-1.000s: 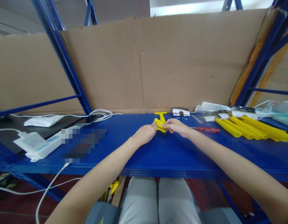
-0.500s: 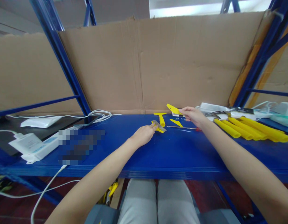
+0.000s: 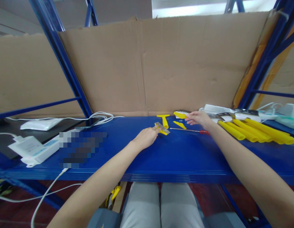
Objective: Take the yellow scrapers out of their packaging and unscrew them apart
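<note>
My left hand [image 3: 148, 137] rests low over the blue shelf, fingers closed on a small yellow scraper head [image 3: 164, 131] with a flat metal-looking plate across it. Farther back on the right, my right hand [image 3: 198, 117] pinches the right end of a flat yellow plastic piece [image 3: 180, 115], which is just in front of a white and black item. Between the hands lie a yellow T-shaped scraper handle [image 3: 165, 121] and another thin yellow plastic piece [image 3: 179, 124]. A screwdriver [image 3: 204, 132] with a red handle lies below my right wrist, its shaft pointing left.
Several yellow tubular handles [image 3: 253, 131] lie at right, beside white packages [image 3: 215, 109]. A white power strip [image 3: 42, 153], a blurred dark device [image 3: 81, 150] and coiled white cable [image 3: 105, 117] occupy the left. Cardboard [image 3: 185, 63] backs the blue shelf [image 3: 175, 158].
My right hand has lowered the flat yellow piece and moved it slightly right, to just in front of the white and black item. My left hand stays in place.
</note>
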Demonstrator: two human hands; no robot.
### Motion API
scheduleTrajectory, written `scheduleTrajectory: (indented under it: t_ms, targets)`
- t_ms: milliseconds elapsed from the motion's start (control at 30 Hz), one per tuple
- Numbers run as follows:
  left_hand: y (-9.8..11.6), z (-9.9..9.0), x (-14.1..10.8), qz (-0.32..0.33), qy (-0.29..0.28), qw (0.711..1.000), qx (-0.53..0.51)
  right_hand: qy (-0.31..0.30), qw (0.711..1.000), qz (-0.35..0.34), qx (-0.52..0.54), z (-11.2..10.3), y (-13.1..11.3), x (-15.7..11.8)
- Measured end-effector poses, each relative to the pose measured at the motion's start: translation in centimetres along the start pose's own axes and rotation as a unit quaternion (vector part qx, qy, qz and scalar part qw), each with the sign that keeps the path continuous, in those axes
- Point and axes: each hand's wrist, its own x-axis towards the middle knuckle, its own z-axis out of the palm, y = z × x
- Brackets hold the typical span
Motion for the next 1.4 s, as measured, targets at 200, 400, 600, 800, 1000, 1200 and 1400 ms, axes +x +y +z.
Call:
scheduleTrajectory:
  t_ms: [200, 400, 600, 800, 1000, 1200, 1400]
  targets:
    - [0.1, 0.0, -0.1, 0.0, 0.004, 1.0, -0.002, -0.023, 1.0, 0.002, -0.008, 0.9, 0.9, 0.3]
    - [0.0, 0.1, 0.0, 0.007, 0.008, 1.0, -0.009, -0.007, 1.0, -0.006, -0.002, 1.4, 1.1, 0.4]
    - [-0.1, 0.1, -0.1, 0.006, 0.004, 1.0, -0.016, 0.032, 0.999, -0.033, -0.002, 1.6, 1.7, 1.2]
    - [0.0, 0.0, -0.1, 0.005, 0.009, 1.0, -0.017, 0.041, 0.995, -0.088, 0.023, 1.2, 1.8, 2.1]
    - [0.0, -0.1, -0.1, 0.004, 0.006, 1.0, -0.019, 0.041, 0.998, -0.051, 0.017, 1.4, 1.5, 2.5]
    - [0.1, -0.2, -0.2, 0.004, 0.006, 1.0, -0.019, 0.006, 1.0, -0.023, 0.008, 1.4, 0.7, 2.9]
    - [0.2, -0.3, -0.2, 0.005, -0.001, 1.0, -0.017, -0.006, 0.999, -0.019, -0.027, 0.6, 0.9, 3.8]
